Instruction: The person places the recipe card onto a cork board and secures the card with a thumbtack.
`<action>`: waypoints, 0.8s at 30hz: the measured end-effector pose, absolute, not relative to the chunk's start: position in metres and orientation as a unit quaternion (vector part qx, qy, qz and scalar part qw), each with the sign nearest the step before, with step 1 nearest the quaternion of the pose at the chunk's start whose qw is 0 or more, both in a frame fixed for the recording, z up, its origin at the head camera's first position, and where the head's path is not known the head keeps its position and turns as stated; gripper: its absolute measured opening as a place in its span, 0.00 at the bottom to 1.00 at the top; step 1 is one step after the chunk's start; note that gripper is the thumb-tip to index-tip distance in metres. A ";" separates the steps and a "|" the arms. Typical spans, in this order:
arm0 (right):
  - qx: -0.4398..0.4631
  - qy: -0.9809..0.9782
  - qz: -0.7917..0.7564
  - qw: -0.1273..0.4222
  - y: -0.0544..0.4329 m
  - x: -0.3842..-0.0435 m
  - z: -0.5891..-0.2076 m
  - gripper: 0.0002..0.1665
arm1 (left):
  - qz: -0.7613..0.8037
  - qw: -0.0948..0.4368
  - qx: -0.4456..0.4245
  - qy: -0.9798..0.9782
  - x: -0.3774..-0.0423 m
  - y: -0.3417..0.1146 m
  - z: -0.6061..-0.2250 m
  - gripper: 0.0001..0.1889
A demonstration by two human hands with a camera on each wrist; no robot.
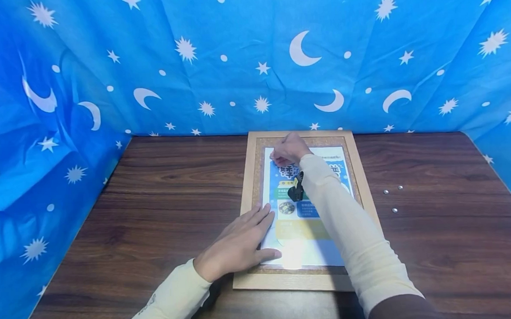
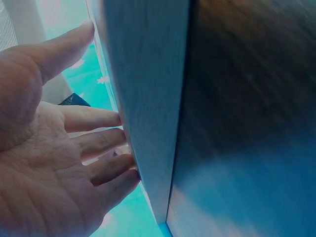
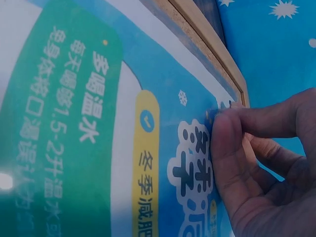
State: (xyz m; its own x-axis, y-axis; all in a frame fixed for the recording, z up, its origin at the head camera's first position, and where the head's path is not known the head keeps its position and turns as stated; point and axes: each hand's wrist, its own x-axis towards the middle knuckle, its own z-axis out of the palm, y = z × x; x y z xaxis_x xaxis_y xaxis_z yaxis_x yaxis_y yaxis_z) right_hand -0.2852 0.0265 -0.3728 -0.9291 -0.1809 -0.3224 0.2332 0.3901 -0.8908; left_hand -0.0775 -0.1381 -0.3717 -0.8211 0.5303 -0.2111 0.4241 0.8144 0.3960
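A printed poster (image 1: pixel 302 257) with blue, green and yellow blocks lies on a cork board (image 1: pixel 256 178) in a light wooden frame (image 1: pixel 299 282). Near the poster's upper left corner, my right hand (image 1: pixel 290 150) pinches what looks like a thumbtack between thumb and forefinger; the fingertips hide most of it. The right wrist view shows the right hand (image 3: pixel 266 158) close against the paper. My left hand (image 1: pixel 242 238) rests with straight fingers on the poster's lower left edge. From below, the left wrist view shows the left hand's palm (image 2: pixel 44 168) beside the frame's side.
Three small silver thumbtacks (image 1: pixel 395 210) lie on the dark wooden table (image 1: pixel 175 196), right of the frame. A blue cloth (image 1: pixel 235 84) with white moons and stars hangs behind the table and at both sides. The right forearm crosses over the poster.
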 end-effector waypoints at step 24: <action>0.077 0.815 -0.545 0.180 0.017 -0.286 -0.368 0.07 | 0.159 0.163 0.243 0.943 -0.078 -0.136 -0.370 0.45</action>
